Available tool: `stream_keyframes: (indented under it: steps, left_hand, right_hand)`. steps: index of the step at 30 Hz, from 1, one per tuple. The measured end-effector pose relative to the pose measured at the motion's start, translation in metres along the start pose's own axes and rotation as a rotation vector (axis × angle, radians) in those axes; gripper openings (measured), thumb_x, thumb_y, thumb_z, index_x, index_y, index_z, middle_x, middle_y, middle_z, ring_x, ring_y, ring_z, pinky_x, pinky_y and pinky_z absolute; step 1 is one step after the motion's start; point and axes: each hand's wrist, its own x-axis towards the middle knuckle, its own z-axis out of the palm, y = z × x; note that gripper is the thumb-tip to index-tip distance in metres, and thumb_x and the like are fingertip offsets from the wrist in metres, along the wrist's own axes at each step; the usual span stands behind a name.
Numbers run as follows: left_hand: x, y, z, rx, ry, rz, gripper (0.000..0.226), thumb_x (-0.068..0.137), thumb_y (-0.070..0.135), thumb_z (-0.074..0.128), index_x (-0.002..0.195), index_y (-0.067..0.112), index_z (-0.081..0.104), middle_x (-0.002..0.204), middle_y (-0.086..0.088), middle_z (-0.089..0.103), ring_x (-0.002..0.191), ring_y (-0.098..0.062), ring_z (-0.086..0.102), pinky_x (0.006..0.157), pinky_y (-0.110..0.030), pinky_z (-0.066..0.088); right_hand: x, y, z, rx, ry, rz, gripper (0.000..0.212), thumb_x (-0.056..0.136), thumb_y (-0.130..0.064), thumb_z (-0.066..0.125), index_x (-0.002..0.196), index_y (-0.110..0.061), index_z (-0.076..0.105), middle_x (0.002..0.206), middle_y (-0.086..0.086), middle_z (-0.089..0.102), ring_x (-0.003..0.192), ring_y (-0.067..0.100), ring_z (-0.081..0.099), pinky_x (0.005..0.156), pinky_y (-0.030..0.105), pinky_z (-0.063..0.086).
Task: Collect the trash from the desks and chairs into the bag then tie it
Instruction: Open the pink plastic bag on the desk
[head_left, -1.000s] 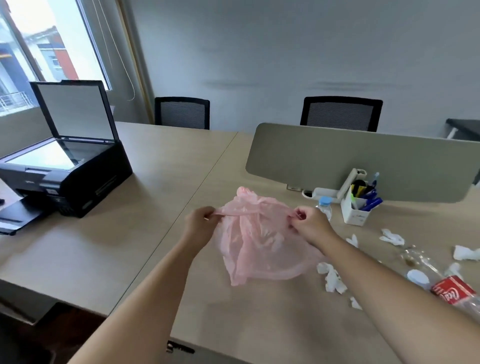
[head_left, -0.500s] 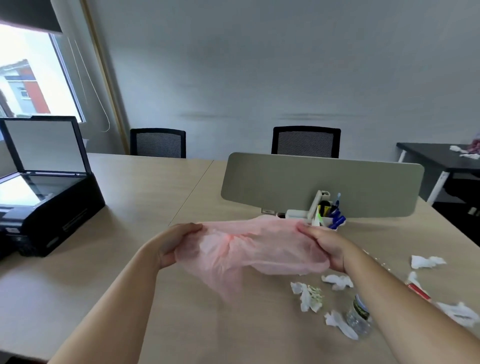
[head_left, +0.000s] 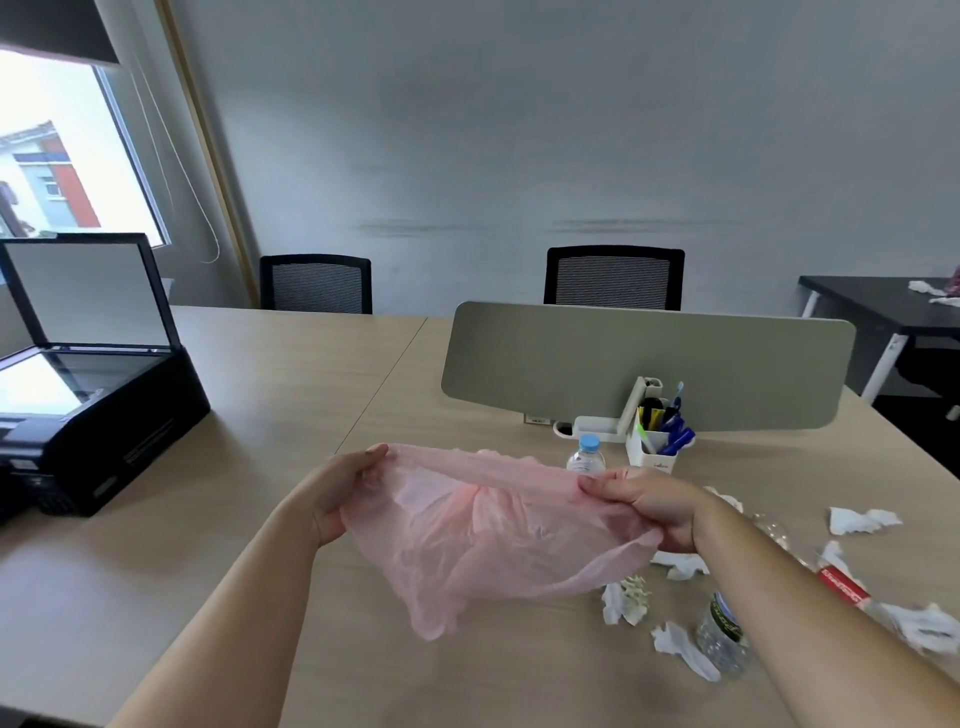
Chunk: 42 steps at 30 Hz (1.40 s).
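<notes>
Bag (head_left: 483, 535) comes first: it is thin, pink and see-through, and it is held up over the light wood desk (head_left: 260, 571), in front of the grey screen (head_left: 644, 358). The left hand (head_left: 337, 493) grips 1 end of the bag's top edge, with its fingers curled round the plastic. The right hand (head_left: 649, 506) grips the other end, with its fingers curled in tight on the plastic. The top edge is pulled out wide between the 2 hands, and the rest of the bag hangs down in a soft, wrinkly point. I cannot tell if that point touches the desk. Right in front of the screen stands a white pen pot (head_left: 652, 452) full of pens. Just beside it, a small water bottle (head_left: 586, 460) with a blue cap stands upright, partly hidden behind the bag. Further out in front of the screen, near its right end, a lump of crumpled white paper (head_left: 862, 519) lies on the desk. More paper bits (head_left: 626, 597) lie in front of the screen, under the right arm, near a bottle with a green label (head_left: 722, 631). A clear bottle with a red label (head_left: 839, 584) lies there too, partly hidden by that arm. Far to the left of the screen sits a black printer (head_left: 88, 415) with its lid up. Behind the screen is 1 black chair (head_left: 614, 278), and a second chair (head_left: 315, 283) stands behind it and off to the left. To the right of the screen, well apart, is a black table (head_left: 878, 306) with white scraps (head_left: 924, 286) on it.
</notes>
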Motion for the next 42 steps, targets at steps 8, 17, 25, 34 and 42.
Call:
stream_keyframes:
  steps: [8, 17, 25, 34, 42]
  left_hand:
    - [0.003, -0.004, 0.000, -0.080, 0.014, -0.055, 0.023, 0.091, 0.019, 0.048, 0.094, 0.002, 0.064, 0.079, -0.011, 0.065, 0.066, -0.023, 0.063, 0.069, -0.035, 0.047]
    - [-0.007, -0.007, -0.006, 0.016, 0.004, -0.192, 0.022, 0.082, 0.015, 0.054, 0.094, -0.001, 0.065, 0.082, -0.015, 0.066, 0.072, -0.028, 0.063, 0.080, -0.039, 0.046]
    - [-0.025, -0.004, 0.102, 1.204, 0.047, 0.823, 0.051, 0.073, 0.051, 0.071, 0.116, 0.032, 0.052, 0.115, 0.016, 0.053, 0.105, -0.008, 0.052, 0.087, -0.029, 0.043]
    - [0.000, -0.052, 0.173, 1.620, 0.117, 0.801, 0.039, 0.086, 0.003, 0.039, 0.122, 0.019, 0.043, 0.111, -0.003, 0.059, 0.099, -0.029, 0.059, 0.065, -0.031, 0.035]
    - [0.016, -0.004, 0.176, 1.327, 0.218, 0.718, 0.044, 0.087, 0.006, 0.036, 0.124, 0.025, 0.048, 0.111, -0.009, 0.064, 0.096, -0.034, 0.061, 0.071, -0.033, 0.044]
  right_hand:
    - [0.011, 0.004, -0.018, 0.167, 0.070, -0.050, 0.015, 0.086, -0.005, 0.058, 0.093, 0.002, 0.070, 0.079, 0.015, 0.073, 0.062, 0.021, 0.071, 0.059, 0.028, 0.060]
    - [0.014, 0.009, -0.029, 0.300, 0.135, 0.016, 0.035, 0.088, -0.033, 0.058, 0.092, -0.001, 0.072, 0.086, 0.015, 0.071, 0.077, 0.028, 0.070, 0.074, 0.036, 0.058]
    - [0.014, -0.017, -0.013, 0.011, 0.285, -0.068, 0.067, 0.058, -0.050, 0.078, 0.106, -0.004, 0.068, 0.096, 0.017, 0.070, 0.091, 0.031, 0.064, 0.088, 0.043, 0.050]
    - [-0.008, -0.034, 0.001, -0.761, 0.532, -0.458, 0.042, 0.069, -0.045, 0.079, 0.098, -0.023, 0.059, 0.092, -0.003, 0.059, 0.091, 0.018, 0.056, 0.078, 0.033, 0.046]
    - [-0.018, 0.034, -0.034, -0.939, 0.659, -0.110, 0.099, 0.066, -0.013, 0.077, 0.146, -0.024, 0.020, 0.112, 0.007, 0.057, 0.099, 0.025, 0.058, 0.082, 0.033, 0.050]
